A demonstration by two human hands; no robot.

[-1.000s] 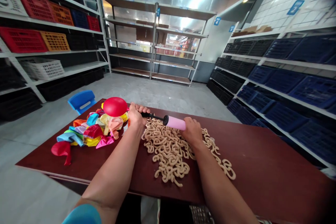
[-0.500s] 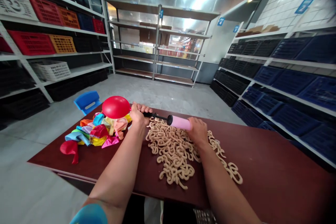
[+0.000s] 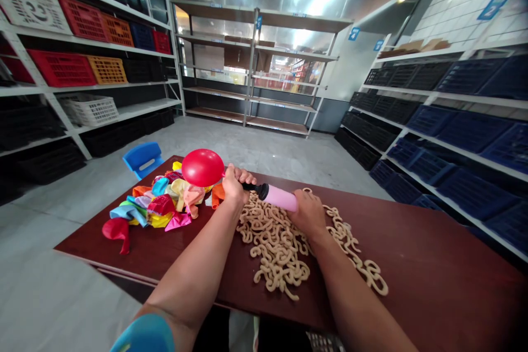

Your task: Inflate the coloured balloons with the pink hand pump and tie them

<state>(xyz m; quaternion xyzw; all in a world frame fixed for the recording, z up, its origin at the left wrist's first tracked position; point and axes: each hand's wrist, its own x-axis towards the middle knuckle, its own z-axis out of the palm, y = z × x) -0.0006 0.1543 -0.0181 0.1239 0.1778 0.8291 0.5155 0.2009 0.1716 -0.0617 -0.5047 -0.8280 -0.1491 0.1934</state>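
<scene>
My left hand [image 3: 236, 182] is closed round the black end of a hand balloon pump, at the neck of a partly filled red balloon [image 3: 203, 168]. The balloon points left, above a heap of limp coloured balloons [image 3: 165, 201]. My right hand [image 3: 307, 212] grips the far end of the pump's pink barrel [image 3: 279, 198]. Between the hands, the black collar sits close to my left fingers, and hardly any rod shows. Under the pump lies a pile of beige curled pieces [image 3: 276, 247], partly hidden by my hands and right forearm.
The dark red table [image 3: 421, 253] extends to the right. A blue chair [image 3: 143, 158] stands behind its left corner. Shelves with coloured crates [image 3: 61, 69] line the left, navy and black crates [image 3: 457, 137] the right. A metal rack [image 3: 251, 66] stands at the back.
My left hand and the red balloon have moved right, towards the pink barrel. The pump's black rod, exposed before, has slid almost fully in. The whole view has shifted slightly.
</scene>
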